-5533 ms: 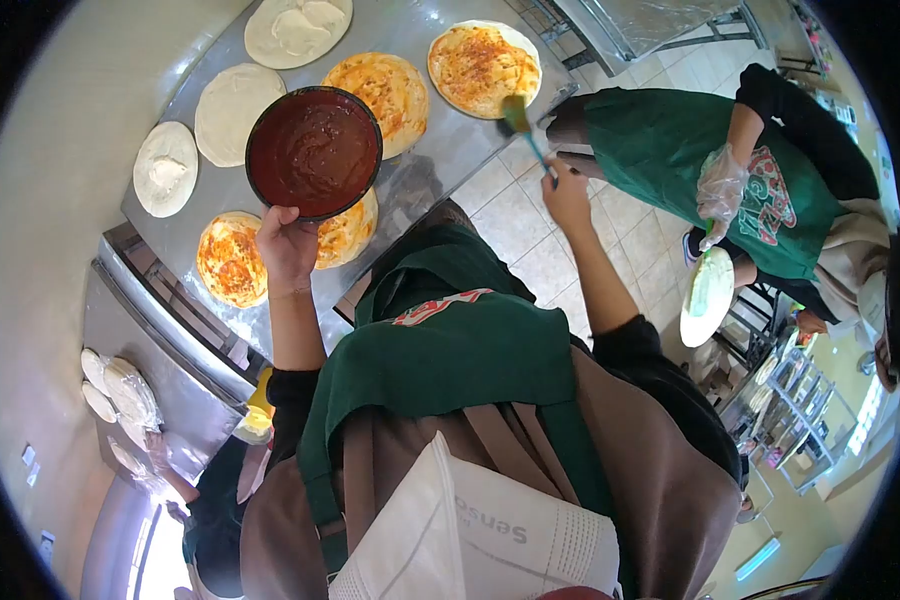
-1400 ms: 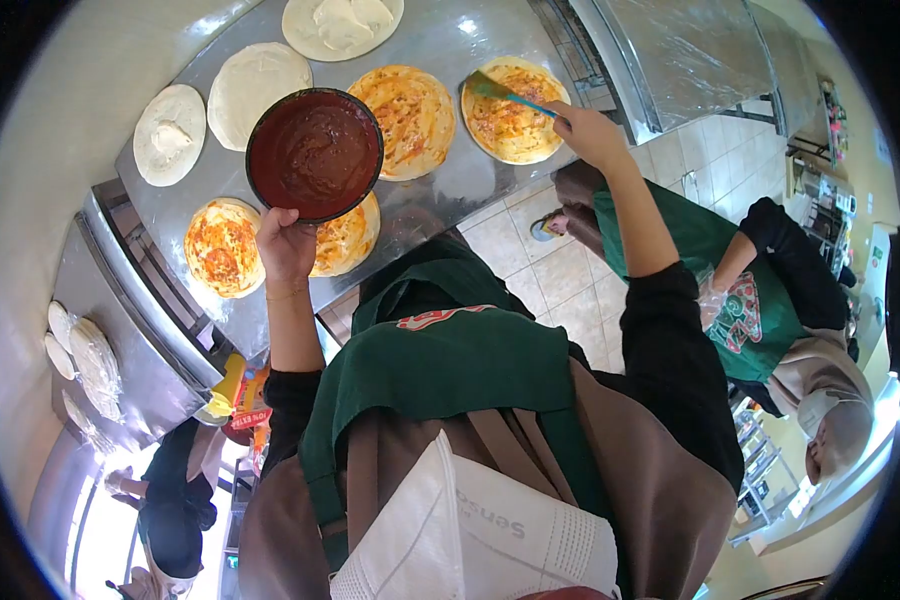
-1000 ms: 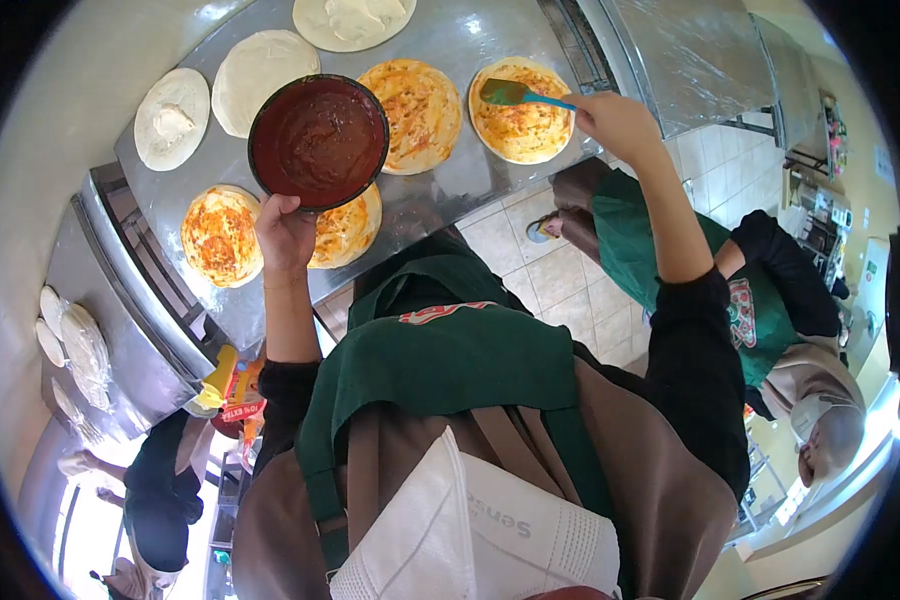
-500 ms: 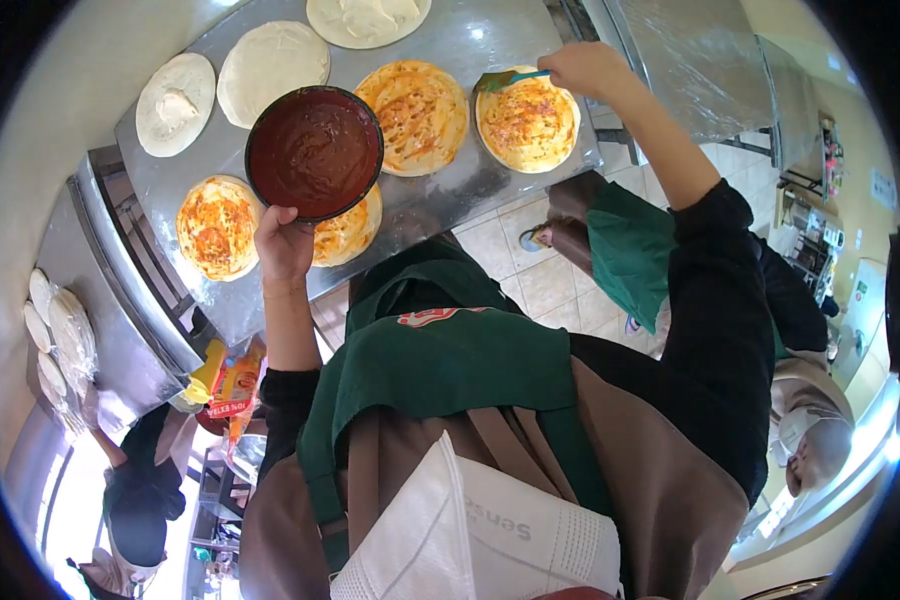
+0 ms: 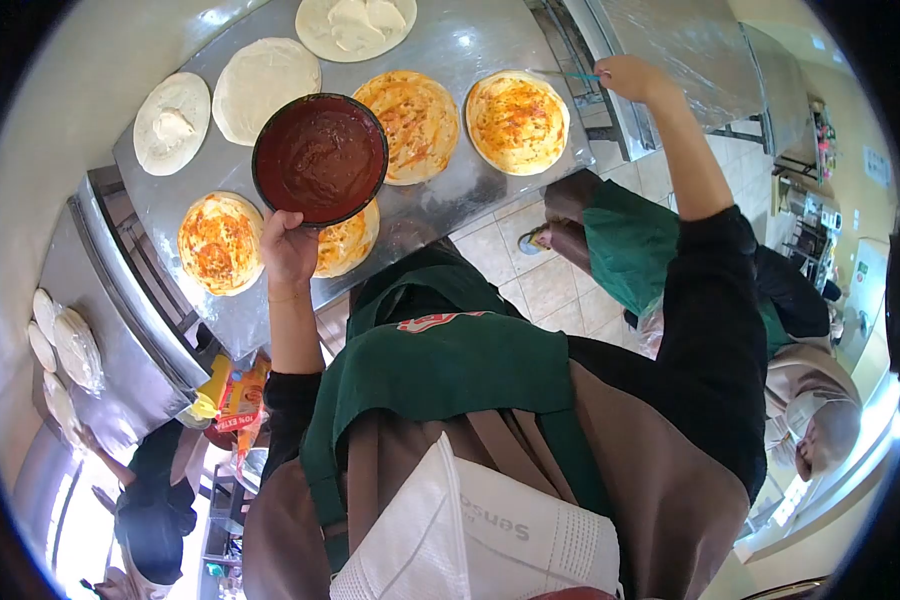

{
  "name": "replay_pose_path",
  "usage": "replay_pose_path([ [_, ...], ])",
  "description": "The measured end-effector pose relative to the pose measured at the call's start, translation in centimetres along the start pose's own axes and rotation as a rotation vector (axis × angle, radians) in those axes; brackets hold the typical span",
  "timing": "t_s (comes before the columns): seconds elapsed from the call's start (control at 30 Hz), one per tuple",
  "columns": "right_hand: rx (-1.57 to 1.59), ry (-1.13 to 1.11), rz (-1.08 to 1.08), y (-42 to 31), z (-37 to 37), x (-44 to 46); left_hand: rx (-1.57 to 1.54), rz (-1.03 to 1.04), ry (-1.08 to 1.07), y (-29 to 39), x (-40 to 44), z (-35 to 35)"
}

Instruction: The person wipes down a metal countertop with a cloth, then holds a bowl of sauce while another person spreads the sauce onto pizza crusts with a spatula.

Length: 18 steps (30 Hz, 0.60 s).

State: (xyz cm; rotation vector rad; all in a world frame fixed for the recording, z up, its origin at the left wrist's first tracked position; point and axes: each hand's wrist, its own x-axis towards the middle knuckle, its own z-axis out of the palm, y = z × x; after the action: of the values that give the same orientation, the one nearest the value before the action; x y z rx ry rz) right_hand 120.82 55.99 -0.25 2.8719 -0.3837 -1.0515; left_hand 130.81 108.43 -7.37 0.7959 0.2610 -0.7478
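My left hand [image 5: 288, 250] grips the near edge of a dark red bowl [image 5: 273, 165] with brownish-red sauce [image 5: 322, 155] in it, held above the metal table [image 5: 425, 215]. My right hand [image 5: 633, 78] is closed around the teal handle of a pastry brush [image 5: 582, 76]. The brush is seen nearly edge-on, by the far right rim of a sauced dough round [image 5: 517, 125]. Left of it lies another sauced round [image 5: 415, 130]. A third [image 5: 220, 243] is left of my left hand, and the bowl partly covers a fourth [image 5: 348, 245].
Plain dough [image 5: 267, 90] lies behind the bowl, beside rounds topped with white spread [image 5: 170, 145] [image 5: 355, 35]. A co-worker in a green apron [image 5: 625, 240] stands at the right. Another person [image 5: 155, 500] works at the left counter [image 5: 120, 330], near wrapped dough [image 5: 75, 345].
My right hand has moved right and slightly down, drawing the brush off the middle of the round to its far right edge. The bowl has shifted slightly right and down.
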Motion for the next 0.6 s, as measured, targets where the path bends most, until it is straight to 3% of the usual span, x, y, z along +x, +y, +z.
replay_pose_path([
  [0.03, 0.075, 0.135, 0.048, -0.7, 0.5, -1.1, 0.005, -0.005, -0.006, 0.0, 0.0, 0.2],
  [0.13, 0.115, 0.133, 0.229, -5.5, 0.2, -4.4, 0.026, -0.031, -0.011, 0.1, 0.1, 0.7],
  [0.33, 0.194, 0.164, 0.408, -6.9, 10.6, -8.1, 0.068, -0.042, -0.054, 0.2, 0.5, 1.1],
  [0.6, 0.366, 0.090, 0.527, -10.4, 9.3, -16.1, 0.092, -0.083, -0.069, -0.2, 0.9, 2.2],
])
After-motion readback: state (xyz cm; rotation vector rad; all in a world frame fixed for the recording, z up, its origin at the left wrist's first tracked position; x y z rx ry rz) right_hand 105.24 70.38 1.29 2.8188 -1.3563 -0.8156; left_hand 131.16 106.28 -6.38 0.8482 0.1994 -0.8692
